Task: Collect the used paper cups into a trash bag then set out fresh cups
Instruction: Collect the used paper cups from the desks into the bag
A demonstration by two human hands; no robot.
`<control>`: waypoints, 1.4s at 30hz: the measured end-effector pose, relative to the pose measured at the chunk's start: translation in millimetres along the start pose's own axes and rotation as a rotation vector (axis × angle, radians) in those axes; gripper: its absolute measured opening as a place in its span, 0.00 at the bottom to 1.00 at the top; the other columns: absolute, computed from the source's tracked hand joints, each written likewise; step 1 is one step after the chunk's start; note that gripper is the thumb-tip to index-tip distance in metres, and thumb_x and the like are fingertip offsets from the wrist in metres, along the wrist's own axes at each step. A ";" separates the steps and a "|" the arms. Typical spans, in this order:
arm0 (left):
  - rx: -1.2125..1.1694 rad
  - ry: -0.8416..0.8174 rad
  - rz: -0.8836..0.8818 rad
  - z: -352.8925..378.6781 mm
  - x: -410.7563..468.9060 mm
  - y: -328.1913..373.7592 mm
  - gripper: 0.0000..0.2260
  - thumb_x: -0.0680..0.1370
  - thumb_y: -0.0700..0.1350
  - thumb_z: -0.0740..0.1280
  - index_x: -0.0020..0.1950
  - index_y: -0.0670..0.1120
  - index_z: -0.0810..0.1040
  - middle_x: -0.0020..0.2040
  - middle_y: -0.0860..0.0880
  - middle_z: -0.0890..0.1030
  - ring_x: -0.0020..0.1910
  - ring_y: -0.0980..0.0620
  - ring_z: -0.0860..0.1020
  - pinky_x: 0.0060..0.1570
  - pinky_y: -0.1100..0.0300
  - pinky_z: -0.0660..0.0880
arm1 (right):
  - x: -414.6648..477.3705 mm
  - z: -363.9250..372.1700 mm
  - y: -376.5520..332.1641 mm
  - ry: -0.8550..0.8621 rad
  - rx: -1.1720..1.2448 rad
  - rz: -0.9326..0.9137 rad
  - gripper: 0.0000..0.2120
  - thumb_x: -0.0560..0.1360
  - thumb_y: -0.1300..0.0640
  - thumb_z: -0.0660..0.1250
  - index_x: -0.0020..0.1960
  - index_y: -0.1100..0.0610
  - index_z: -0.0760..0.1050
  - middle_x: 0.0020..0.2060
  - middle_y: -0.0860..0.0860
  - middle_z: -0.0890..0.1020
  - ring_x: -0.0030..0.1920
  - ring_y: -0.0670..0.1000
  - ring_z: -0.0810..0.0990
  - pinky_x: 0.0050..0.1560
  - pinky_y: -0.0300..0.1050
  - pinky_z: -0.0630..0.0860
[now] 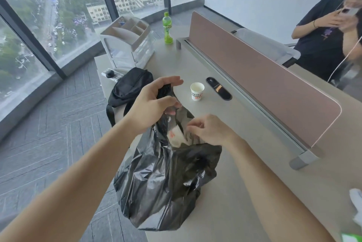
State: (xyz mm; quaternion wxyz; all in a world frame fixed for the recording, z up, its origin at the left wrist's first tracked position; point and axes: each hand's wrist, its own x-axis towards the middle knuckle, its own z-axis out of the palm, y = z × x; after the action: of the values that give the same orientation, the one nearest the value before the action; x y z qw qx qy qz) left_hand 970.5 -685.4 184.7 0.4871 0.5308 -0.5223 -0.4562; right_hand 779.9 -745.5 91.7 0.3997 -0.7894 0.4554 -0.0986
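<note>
Left grip [156, 102] pinches the bag [166, 173] rim high, right grip [209, 130] curls loosely at its mouth, hold unclear; we should hold it gaping, one cup [176, 136] inside, for the far cup [197, 91] on the desk [244, 163].

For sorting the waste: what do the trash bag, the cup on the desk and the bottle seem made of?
Trash bag: thin black plastic film, glossy, with shiny crinkles.
Cup: probably paper, matte white, red print.
Bottle: likely clear plastic, green-tinted; light passes through.
</note>
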 end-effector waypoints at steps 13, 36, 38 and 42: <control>-0.038 0.115 -0.019 -11.4 42.9 -28.3 0.23 0.75 0.29 0.63 0.67 0.46 0.75 0.64 0.51 0.79 0.41 0.50 0.83 0.45 0.54 0.81 | 113.8 -11.2 38.9 0.358 0.131 0.043 0.09 0.75 0.51 0.67 0.38 0.52 0.79 0.32 0.45 0.81 0.36 0.49 0.79 0.45 0.43 0.76; 0.168 0.069 -0.051 -30.0 103.9 -58.5 0.24 0.71 0.35 0.63 0.67 0.47 0.76 0.64 0.53 0.79 0.48 0.45 0.83 0.50 0.50 0.82 | 266.4 5.7 147.2 0.182 -0.269 0.350 0.06 0.76 0.57 0.62 0.42 0.60 0.73 0.42 0.58 0.78 0.44 0.61 0.76 0.40 0.43 0.68; 0.203 0.071 -0.034 -30.6 101.0 -52.1 0.23 0.71 0.35 0.64 0.66 0.47 0.76 0.63 0.53 0.80 0.48 0.43 0.83 0.52 0.47 0.81 | 254.9 1.6 136.9 0.252 -0.176 0.325 0.12 0.76 0.54 0.65 0.41 0.63 0.75 0.37 0.57 0.77 0.41 0.60 0.74 0.39 0.43 0.67; 0.312 0.047 -0.013 -26.9 87.8 -37.8 0.22 0.72 0.38 0.65 0.66 0.48 0.76 0.62 0.53 0.80 0.51 0.48 0.82 0.59 0.46 0.78 | 215.6 -16.3 97.9 0.404 0.034 0.198 0.16 0.75 0.50 0.67 0.39 0.62 0.78 0.33 0.56 0.77 0.38 0.57 0.73 0.34 0.46 0.64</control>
State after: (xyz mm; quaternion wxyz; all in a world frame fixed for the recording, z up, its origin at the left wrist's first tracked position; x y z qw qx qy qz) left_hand 1004.7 -772.8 152.2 0.4079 0.6140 -0.5719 -0.3599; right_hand 830.8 -952.3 -12.9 0.3214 -0.6983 0.5995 -0.2227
